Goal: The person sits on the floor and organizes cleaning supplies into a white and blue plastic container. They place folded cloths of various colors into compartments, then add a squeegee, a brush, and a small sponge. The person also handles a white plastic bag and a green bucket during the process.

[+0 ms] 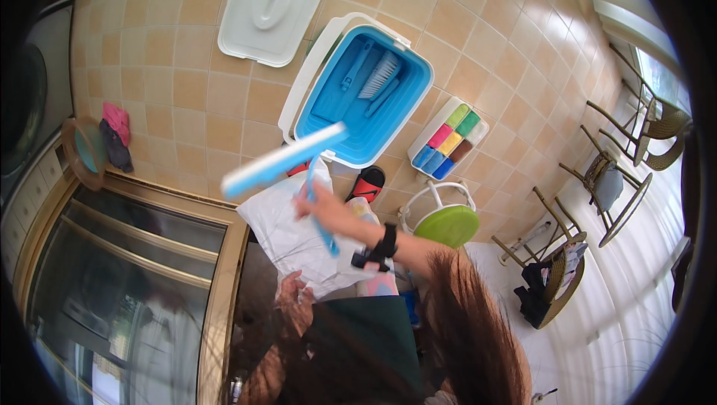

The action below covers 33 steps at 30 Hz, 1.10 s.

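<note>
My right hand is closed on the blue handle of a blue-and-white squeegee-like cleaning tool, blurred by motion. The tool's long head slants above a white plastic bag and reaches over the rim of a blue collapsible tub. At the bag's lower edge is my left hand, touching or pinching the plastic; its grip is partly hidden. Inside the tub lie a white-bristled brush, a blue handled tool and another slim blue piece.
A white lid lies on the tiles beyond the tub. Right of it stand a divided box of coloured cloths and a green-seated stool. Chairs are at the far right, a glass sliding door at the left, and a red-strapped slipper near my legs.
</note>
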Each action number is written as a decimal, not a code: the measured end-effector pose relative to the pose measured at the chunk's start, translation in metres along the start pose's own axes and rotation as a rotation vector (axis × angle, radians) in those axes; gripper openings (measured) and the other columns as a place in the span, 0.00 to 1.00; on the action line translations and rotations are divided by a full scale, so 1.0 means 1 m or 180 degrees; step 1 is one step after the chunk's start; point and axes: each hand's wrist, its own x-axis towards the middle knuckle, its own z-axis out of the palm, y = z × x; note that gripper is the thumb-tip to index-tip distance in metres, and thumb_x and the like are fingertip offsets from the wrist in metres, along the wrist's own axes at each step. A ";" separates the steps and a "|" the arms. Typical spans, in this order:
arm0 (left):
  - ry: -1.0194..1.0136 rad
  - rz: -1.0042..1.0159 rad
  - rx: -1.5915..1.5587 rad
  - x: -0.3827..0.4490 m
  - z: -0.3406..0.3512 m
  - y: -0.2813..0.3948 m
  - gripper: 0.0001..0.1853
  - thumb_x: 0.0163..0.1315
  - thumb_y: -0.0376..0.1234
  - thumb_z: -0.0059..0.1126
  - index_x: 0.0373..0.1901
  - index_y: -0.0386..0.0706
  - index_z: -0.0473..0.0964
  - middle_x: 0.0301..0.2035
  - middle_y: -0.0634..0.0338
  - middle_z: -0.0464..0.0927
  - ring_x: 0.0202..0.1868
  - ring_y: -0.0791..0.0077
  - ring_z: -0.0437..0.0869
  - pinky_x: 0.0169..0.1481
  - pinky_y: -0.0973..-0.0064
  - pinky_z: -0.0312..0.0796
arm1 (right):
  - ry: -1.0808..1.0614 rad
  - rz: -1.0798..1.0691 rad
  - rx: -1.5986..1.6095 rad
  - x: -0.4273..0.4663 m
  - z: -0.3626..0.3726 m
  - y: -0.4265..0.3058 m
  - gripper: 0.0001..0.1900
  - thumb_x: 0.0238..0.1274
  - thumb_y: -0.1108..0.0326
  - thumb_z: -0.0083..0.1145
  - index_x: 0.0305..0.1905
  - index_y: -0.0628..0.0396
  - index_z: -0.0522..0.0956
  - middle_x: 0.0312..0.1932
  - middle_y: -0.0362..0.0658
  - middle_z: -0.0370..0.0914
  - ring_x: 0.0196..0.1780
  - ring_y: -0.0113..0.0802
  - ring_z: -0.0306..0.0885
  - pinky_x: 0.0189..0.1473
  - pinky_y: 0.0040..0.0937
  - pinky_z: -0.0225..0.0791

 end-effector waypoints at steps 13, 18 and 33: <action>0.0551 0.0273 0.0945 -0.008 -0.022 -0.070 0.15 0.69 0.37 0.52 0.41 0.29 0.72 0.30 0.54 0.75 0.31 0.70 0.75 0.36 0.73 0.69 | -0.2236 -0.0226 -0.2376 0.026 0.041 -0.036 0.19 0.69 0.55 0.54 0.30 0.59 0.81 0.24 0.51 0.77 0.30 0.41 0.76 0.37 0.40 0.69; 0.0981 -0.0248 0.0604 -0.016 -0.033 -0.089 0.14 0.66 0.35 0.59 0.41 0.29 0.74 0.32 0.50 0.78 0.32 0.65 0.79 0.36 0.72 0.74 | 0.1387 -0.2647 -0.4419 0.199 -0.027 -0.107 0.08 0.51 0.69 0.60 0.38 0.53 0.78 0.35 0.49 0.78 0.44 0.49 0.76 0.43 0.43 0.70; 0.1275 -0.0267 -0.0155 0.017 -0.068 -0.045 0.19 0.73 0.45 0.45 0.32 0.39 0.68 0.24 0.69 0.62 0.26 0.85 0.60 0.31 0.81 0.54 | 0.2687 0.1459 -0.6017 0.372 -0.102 -0.134 0.30 0.67 0.60 0.48 0.73 0.42 0.56 0.74 0.61 0.53 0.65 0.73 0.64 0.58 0.70 0.60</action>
